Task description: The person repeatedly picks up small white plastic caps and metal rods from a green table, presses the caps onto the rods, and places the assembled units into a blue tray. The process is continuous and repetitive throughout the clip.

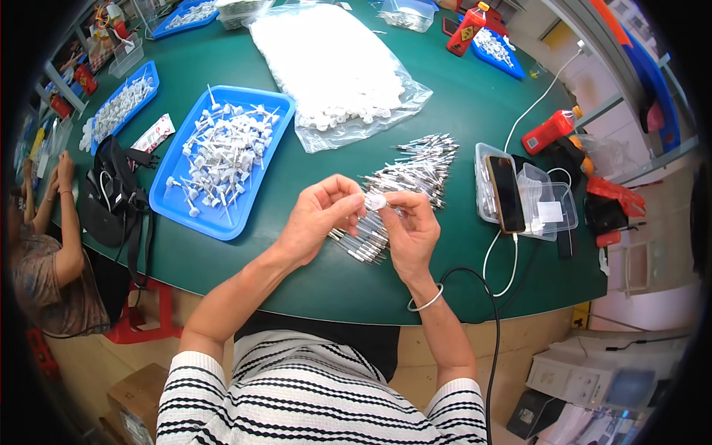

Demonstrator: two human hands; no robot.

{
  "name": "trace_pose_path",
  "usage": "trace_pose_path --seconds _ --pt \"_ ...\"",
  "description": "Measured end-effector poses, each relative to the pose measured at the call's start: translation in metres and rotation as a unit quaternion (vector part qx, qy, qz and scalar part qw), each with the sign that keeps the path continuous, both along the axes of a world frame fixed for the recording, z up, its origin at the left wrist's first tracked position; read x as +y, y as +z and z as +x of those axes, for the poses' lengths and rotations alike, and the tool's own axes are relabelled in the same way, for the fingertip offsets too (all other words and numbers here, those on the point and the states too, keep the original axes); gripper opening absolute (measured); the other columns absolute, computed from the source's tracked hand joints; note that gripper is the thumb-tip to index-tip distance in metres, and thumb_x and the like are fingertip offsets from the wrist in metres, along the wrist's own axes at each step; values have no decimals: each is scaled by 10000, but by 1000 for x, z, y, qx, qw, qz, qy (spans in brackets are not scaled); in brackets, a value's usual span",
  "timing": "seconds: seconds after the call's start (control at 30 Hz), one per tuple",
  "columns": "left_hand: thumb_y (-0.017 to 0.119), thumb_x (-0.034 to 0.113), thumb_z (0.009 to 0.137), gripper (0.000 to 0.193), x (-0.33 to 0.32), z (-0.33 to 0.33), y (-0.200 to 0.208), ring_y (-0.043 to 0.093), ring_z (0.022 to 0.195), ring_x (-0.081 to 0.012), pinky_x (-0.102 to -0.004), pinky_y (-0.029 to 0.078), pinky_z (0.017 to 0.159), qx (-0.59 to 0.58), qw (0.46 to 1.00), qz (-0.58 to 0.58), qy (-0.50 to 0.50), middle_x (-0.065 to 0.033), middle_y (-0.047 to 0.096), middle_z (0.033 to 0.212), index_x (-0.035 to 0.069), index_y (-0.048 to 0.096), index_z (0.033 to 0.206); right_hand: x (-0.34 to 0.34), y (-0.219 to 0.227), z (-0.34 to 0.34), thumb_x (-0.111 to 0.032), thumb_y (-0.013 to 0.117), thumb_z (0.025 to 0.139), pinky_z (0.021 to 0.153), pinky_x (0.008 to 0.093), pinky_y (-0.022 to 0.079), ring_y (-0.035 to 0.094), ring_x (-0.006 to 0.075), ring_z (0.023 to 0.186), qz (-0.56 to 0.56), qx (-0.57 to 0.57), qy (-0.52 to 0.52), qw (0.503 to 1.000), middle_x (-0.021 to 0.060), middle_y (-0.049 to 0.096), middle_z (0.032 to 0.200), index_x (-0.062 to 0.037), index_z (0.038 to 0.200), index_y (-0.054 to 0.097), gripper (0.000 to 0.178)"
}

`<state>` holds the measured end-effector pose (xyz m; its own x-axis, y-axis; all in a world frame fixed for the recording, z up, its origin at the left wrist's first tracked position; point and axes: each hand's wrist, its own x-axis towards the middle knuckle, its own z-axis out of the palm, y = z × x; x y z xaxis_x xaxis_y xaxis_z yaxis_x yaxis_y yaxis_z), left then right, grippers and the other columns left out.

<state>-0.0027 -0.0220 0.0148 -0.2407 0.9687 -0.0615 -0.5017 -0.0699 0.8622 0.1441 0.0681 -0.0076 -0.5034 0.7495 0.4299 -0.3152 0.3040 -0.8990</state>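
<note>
Green surface [460, 89]. Small white piece [376, 201] held up at the right grip [412, 231], thumb and finger clamped on it; left grip [315, 219] meets its left edge, fingertips bunched, hold on it cannot be told. Below and just beyond both grips: slim metal rods [415, 175], heaped. Left: blue tray [167, 200], white-headed pins. Farther ahead: clear bag [334, 67], white parts. Right: phone [506, 193].
</note>
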Motion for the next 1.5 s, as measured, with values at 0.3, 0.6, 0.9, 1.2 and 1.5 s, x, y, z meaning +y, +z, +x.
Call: trace_pose_path --seconds 0.3,0.6,0.9,1.2,1.5 --pt "635 119 932 128 0 3 -1 566 724 -63 -210 501 630 122 989 51 69 -33 619 876 3 608 981 -2 1 -1 14 666 879 827 266 480 618 136 919 24 -22 -3 999 72 660 988 -12 1008 600 148" --pt "643 93 919 114 -3 6 2 569 713 -63 -210 500 626 199 975 14 93 -35 620 853 -15 609 930 -4 3 -2 27 658 874 775 260 479 612 141 860 71 -30 -33 996 75 662 962 -15 999 594 146" --pt "627 129 929 126 0 4 -4 607 682 -89 -231 515 622 7 1000 6 14 -51 644 812 6 611 910 -6 0 -2 15 661 880 780 261 475 606 135 869 65 -16 -35 997 75 660 958 -16 1009 591 150" --pt "621 157 942 142 0 2 0 533 634 -47 -197 464 578 136 985 41 99 -11 597 792 22 592 910 -5 2 -4 16 658 883 806 267 488 621 137 892 65 -15 -44 997 73 669 969 -20 1000 583 144" --pt "638 173 939 159 -2 12 3 475 644 -28 -180 392 564 160 983 30 82 20 569 798 20 609 911 -3 2 -3 42 661 862 763 284 502 634 181 843 147 -30 -64 987 105 675 957 -22 983 575 161"
